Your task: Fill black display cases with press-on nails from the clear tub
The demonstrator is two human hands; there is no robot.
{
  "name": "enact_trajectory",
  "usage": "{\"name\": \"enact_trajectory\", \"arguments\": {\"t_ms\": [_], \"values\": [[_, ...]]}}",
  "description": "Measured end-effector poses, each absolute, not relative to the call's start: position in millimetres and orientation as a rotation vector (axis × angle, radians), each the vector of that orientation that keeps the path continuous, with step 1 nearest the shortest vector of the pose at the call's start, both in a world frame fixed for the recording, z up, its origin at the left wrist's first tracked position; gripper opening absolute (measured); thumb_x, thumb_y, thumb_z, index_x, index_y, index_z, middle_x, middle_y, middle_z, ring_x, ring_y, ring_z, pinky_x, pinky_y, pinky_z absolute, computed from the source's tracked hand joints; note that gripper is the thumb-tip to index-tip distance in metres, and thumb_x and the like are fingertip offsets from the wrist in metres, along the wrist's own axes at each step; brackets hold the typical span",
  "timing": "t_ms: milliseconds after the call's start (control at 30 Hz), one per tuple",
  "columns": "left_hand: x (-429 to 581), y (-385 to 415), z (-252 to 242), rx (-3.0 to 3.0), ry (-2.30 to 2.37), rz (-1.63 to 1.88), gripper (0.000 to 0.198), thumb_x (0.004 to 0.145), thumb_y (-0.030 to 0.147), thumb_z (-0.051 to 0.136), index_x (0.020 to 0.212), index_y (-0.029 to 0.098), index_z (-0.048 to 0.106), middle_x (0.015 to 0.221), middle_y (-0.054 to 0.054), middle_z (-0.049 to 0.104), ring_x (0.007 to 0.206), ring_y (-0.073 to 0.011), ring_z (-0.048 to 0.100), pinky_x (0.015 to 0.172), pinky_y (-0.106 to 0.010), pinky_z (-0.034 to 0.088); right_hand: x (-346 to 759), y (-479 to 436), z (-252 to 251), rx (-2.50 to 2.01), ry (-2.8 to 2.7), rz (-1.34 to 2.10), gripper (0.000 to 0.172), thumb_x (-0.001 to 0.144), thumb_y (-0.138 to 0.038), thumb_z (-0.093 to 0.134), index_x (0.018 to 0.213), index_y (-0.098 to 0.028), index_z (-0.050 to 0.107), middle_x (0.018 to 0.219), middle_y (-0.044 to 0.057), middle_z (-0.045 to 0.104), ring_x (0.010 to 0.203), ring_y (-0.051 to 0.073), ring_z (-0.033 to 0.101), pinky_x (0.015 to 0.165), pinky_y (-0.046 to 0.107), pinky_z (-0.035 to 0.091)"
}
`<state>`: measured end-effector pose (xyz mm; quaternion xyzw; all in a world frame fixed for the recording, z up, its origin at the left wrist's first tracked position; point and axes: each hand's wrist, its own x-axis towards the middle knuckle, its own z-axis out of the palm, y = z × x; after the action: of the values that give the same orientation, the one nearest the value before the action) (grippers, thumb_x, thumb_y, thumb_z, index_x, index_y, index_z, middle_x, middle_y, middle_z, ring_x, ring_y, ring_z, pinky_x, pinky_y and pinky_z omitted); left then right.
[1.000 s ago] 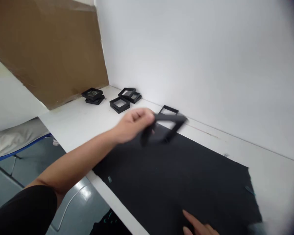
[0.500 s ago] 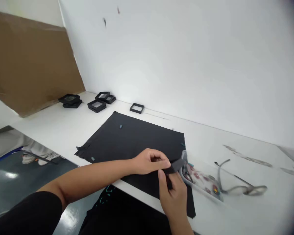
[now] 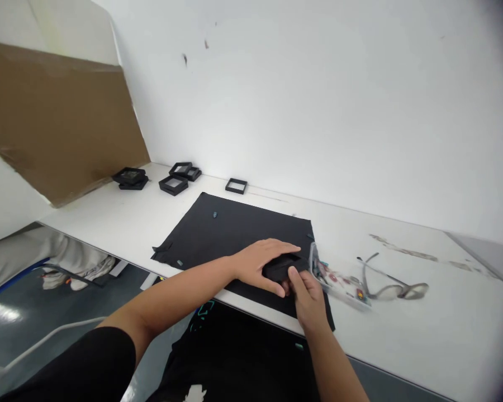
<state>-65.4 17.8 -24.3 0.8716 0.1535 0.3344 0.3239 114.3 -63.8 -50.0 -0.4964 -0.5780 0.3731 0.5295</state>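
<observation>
A small black frame box (image 3: 281, 267) lies on the black mat (image 3: 226, 231) near its front right corner. My left hand (image 3: 262, 262) lies over the box, fingers stretched flat across its top. From the near side, the fingers of my right hand (image 3: 305, 293) press against the box's front edge. Right of my hands lies a clear plastic bag (image 3: 339, 278) holding small coloured pieces, and beyond it a pair of glasses (image 3: 388, 282).
Several black frame boxes (image 3: 174, 183) stand at the back left of the white counter (image 3: 402, 329), one more (image 3: 236, 186) by the wall. A brown cardboard sheet (image 3: 62, 123) leans at the left. Tiny teal bits (image 3: 214, 214) dot the mat.
My left hand carried a black frame from the back of the counter to the mat's front right, where both hands now hold it down. The view swung right.
</observation>
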Motion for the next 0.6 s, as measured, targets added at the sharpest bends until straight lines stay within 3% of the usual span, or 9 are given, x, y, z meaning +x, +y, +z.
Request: {"name": "enact_trajectory", "arguments": {"t_ms": [200,300,400,600], "values": [[-61.3,15.2,-35.4,2.341,0.333,0.852,0.117,0.062,0.075,0.084,0.156,0.02,0.039,0.144,-0.02,0.059,0.135,-0.0368,0.055,0.119,-0.053,0.038,121.8,-53.9,-73.0,-1.087,-1.317,1.151,0.044,0.096,-0.057,0.061,0.074,-0.019,0.061,0.065,-0.001,0.061,0.059,0.014,0.057,0.058,0.03,0.051],[-61.1,13.8,-36.4,2.368,0.327,0.912,0.123,0.057,0.077,0.086,0.153,0.015,0.041,0.142,-0.023,0.058,0.133,-0.0383,0.055,0.117,-0.054,0.039,130.6,-47.7,-85.4,-1.066,-1.314,1.217,0.032,0.099,-0.048,0.061,0.1,-0.017,0.067,0.089,0.001,0.068,0.071,0.012,0.063,0.066,0.03,0.056],[-60.7,13.5,-34.2,2.357,0.296,0.931,0.119,0.054,0.075,0.088,0.148,0.014,0.046,0.141,-0.022,0.058,0.131,-0.0375,0.056,0.118,-0.053,0.039,138.0,-44.6,-93.8,-1.072,-1.324,1.269,0.033,0.099,-0.043,0.063,0.119,-0.017,0.065,0.112,0.007,0.069,0.091,0.018,0.068,0.078,0.036,0.06],[-58.7,14.9,-30.1,2.247,0.356,0.832,0.111,0.053,0.073,0.09,0.14,0.016,0.051,0.136,-0.02,0.062,0.125,-0.0364,0.062,0.113,-0.051,0.046,140.9,-41.1,-98.2,-1.107,-1.302,1.313,0.03,0.1,-0.043,0.061,0.117,-0.019,0.066,0.111,0.006,0.069,0.089,0.017,0.067,0.077,0.035,0.06]]}}
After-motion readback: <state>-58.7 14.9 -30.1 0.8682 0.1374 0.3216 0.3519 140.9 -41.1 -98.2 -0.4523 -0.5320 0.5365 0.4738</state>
